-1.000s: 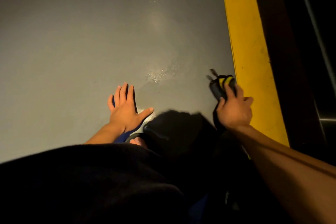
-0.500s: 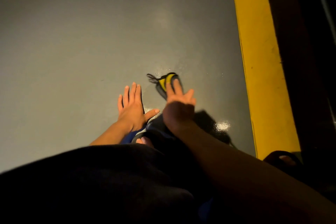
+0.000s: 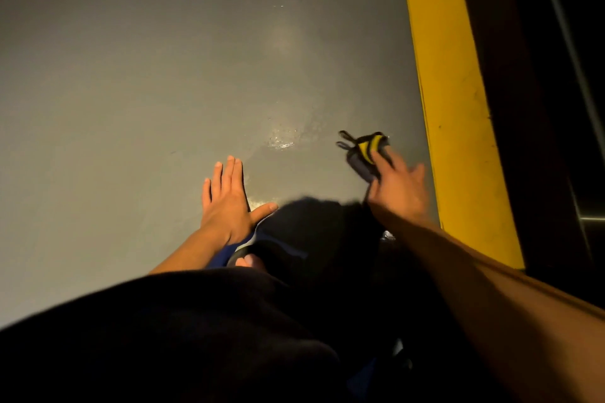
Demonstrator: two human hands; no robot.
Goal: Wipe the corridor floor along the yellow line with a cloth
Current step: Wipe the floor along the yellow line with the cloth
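The right hand (image 3: 397, 193) presses a dark grey-and-yellow cloth (image 3: 366, 150) with straight fingers onto the grey corridor floor (image 3: 147, 91), beside the yellow painted line (image 3: 455, 101); the left hand (image 3: 226, 203) lies flat, fingers spread.

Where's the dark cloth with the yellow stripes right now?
In the head view, the dark cloth with yellow stripes lies on the grey floor under the right hand, just left of the yellow line and right of the wet patch.

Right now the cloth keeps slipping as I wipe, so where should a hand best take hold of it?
Take the cloth by its bunched dark body, coming from above and behind as the right hand does. The thin loose ends at its far left look too slight for a grip; the thick yellow-striped fold gives pressed fingers more to bear on.
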